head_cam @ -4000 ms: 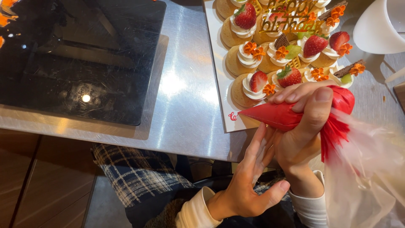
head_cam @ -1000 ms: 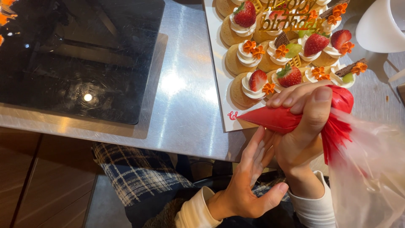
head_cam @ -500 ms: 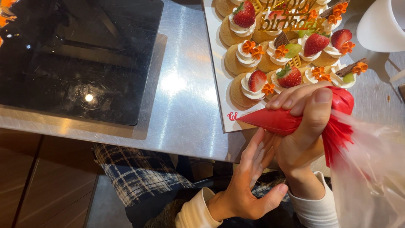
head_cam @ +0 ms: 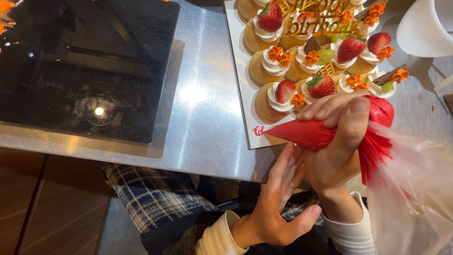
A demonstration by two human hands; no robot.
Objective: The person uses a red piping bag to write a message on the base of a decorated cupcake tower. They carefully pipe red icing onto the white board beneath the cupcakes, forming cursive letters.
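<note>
- R hand (head_cam: 337,141), lower right of frame: fingers and thumb wrapped tight round the fat part of a red-filled clear plastic piping bag (head_cam: 325,130), clamped on it.
- Bag lies roughly level, pointed tip (head_cam: 268,134) aimed left; tip sits at the lower left corner of the white rectangular cake board (head_cam: 238,80), right by a small red piped squiggle (head_cam: 258,131) on the board.
- Bag's twisted neck is just right of the R thumb; the empty, crumpled clear plastic tail (head_cam: 410,189) spreads out toward the lower right corner.
- L hand (head_cam: 278,203), bottom centre: open, fingers straight and together, thumb out to the side. Fingertips rest against the underside of the R hand/wrist (holding nothing).
- Both wrists show cream sleeve cuffs (head_cam: 214,236).
- On the board, upper centre-right: round golden pastry puffs (head_cam: 264,101) w/ white cream, strawberry pieces (head_cam: 322,87), small orange piped flowers (head_cam: 298,99), chocolate bits, green fruit pieces, and a gold lettered topper (head_cam: 321,23).
- Board rests on a brushed steel tabletop (head_cam: 203,104).
- White rounded plastic container (head_cam: 422,30) in the upper right corner, partly out of frame.
- Glossy black flat panel (head_cam: 89,66) fills the upper left.
- Below the table edge, lower left: dark plaid cloth (head_cam: 151,198).
</note>
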